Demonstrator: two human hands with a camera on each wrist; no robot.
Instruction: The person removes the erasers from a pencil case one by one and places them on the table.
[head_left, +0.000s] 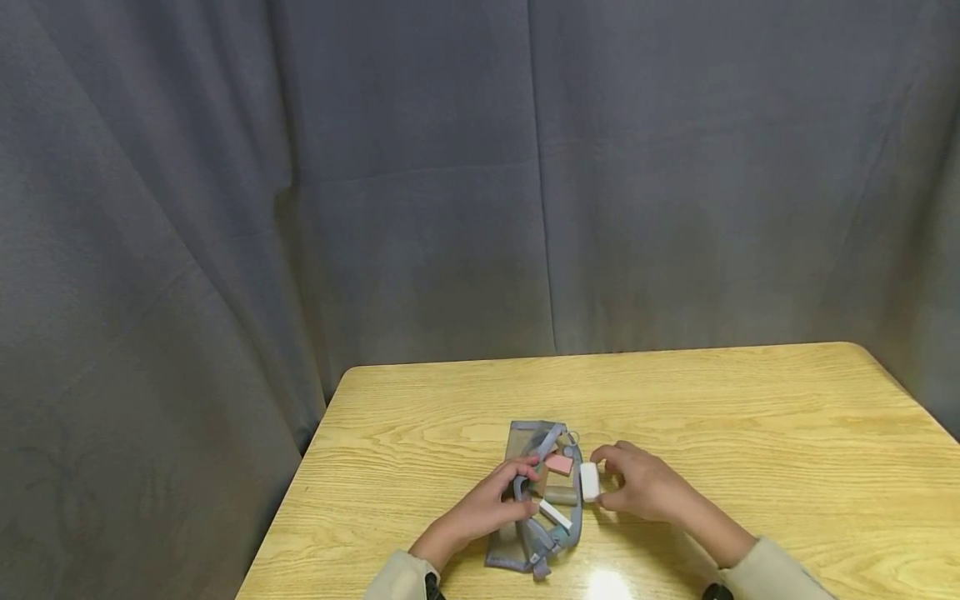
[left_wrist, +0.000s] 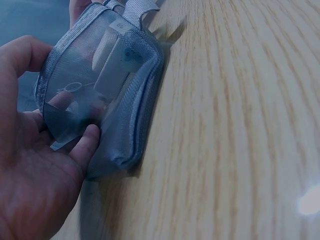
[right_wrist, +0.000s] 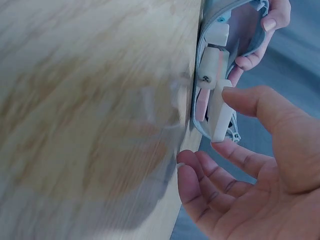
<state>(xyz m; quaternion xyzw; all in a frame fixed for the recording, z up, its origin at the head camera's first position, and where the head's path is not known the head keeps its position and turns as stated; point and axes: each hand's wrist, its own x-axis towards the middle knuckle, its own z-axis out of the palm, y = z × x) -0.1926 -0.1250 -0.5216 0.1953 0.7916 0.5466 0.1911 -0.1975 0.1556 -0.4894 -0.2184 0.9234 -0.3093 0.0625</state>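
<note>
A grey-blue mesh zip pouch (head_left: 506,543) lies on the table with its mouth spread towards the right. My left hand (head_left: 487,507) grips the pouch's edge, thumb and fingers on either side of the mesh (left_wrist: 115,142) in the left wrist view. Between the thumb and a finger of my right hand (head_left: 651,486) is a white eraser-like block (right_wrist: 220,111), held upright at the pouch's mouth. Inside the pouch are a pink block (head_left: 558,463), a beige cylinder (head_left: 561,495) and a white stick-like block (head_left: 555,514).
The wooden table (head_left: 750,417) extends around the pouch, more of it to the right. A grey curtain (head_left: 420,208) hangs behind the table and along its left side. A small ring (head_left: 573,437) hangs at the pouch's far end.
</note>
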